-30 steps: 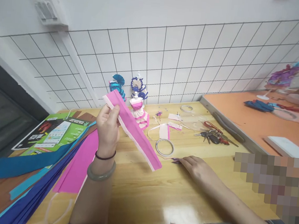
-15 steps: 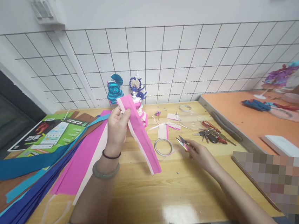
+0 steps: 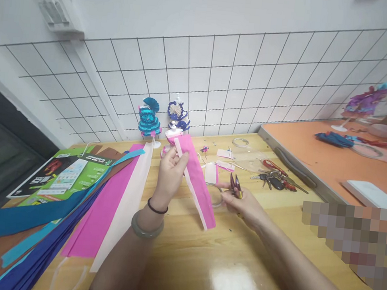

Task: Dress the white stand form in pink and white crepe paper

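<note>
My left hand (image 3: pixel 171 172) pinches the upper end of a pink paper strip (image 3: pixel 198 184) with a pale edge. The strip slants down to the right above the table. My right hand (image 3: pixel 244 204) keeps a pair of small scissors (image 3: pixel 234 186) tucked in it, blades pointing up. Its thumb and forefinger reach to the right side of a silver wire coil (image 3: pixel 216 197), partly hidden behind the strip; whether they grip it is unclear. Just behind the strip stands a small white dress form (image 3: pixel 174 131) with pink paper on it.
Long pink (image 3: pixel 104 214), white and blue paper strips lie at the left beside a green leaflet (image 3: pixel 91 171). Two decorated dress forms, one turquoise (image 3: pixel 149 120), stand by the wall grid. Paper scraps (image 3: pixel 225 153), another wire coil (image 3: pixel 240 142) and keys (image 3: pixel 275 180) lie behind my right hand.
My left hand has moved right and slightly down with the pink strip. My right hand has shifted left to the wire coil, and the scissors now point upward in it.
</note>
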### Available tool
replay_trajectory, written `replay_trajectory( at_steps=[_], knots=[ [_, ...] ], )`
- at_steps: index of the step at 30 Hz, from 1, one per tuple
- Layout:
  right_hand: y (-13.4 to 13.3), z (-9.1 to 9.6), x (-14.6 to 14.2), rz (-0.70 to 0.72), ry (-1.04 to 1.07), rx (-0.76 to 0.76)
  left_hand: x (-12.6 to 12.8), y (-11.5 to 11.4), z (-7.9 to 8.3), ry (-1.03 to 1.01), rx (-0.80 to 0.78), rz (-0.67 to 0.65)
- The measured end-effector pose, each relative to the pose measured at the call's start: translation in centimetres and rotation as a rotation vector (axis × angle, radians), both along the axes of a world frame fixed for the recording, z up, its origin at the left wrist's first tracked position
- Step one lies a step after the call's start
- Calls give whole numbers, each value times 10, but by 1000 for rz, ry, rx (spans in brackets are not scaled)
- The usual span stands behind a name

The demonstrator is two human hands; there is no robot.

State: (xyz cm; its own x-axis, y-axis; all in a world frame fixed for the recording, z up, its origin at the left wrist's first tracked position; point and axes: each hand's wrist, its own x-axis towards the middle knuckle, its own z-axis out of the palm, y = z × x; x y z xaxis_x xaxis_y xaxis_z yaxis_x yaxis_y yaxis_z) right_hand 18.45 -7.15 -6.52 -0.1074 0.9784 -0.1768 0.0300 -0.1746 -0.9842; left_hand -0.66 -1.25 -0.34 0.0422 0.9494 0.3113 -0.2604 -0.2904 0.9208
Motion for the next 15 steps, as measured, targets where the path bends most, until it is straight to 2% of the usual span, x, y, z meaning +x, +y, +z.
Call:
replay_trajectory(
  at_steps=[5, 9, 12, 15],
  knots=[
    [-6, -16, -11, 80, -130, 114, 5, -2, -2, -29, 22, -25],
    [-6, -18, -4, 69, -125, 69, 7, -3, -2, -39, 14, -47],
    [-6, -10, 2, 49, -114, 59, 10, -5, -3, 45, -28, -193],
    [-7, 3, 7, 36, -138, 75, 13, -10, -6, 270, -10, -355]
  ],
)
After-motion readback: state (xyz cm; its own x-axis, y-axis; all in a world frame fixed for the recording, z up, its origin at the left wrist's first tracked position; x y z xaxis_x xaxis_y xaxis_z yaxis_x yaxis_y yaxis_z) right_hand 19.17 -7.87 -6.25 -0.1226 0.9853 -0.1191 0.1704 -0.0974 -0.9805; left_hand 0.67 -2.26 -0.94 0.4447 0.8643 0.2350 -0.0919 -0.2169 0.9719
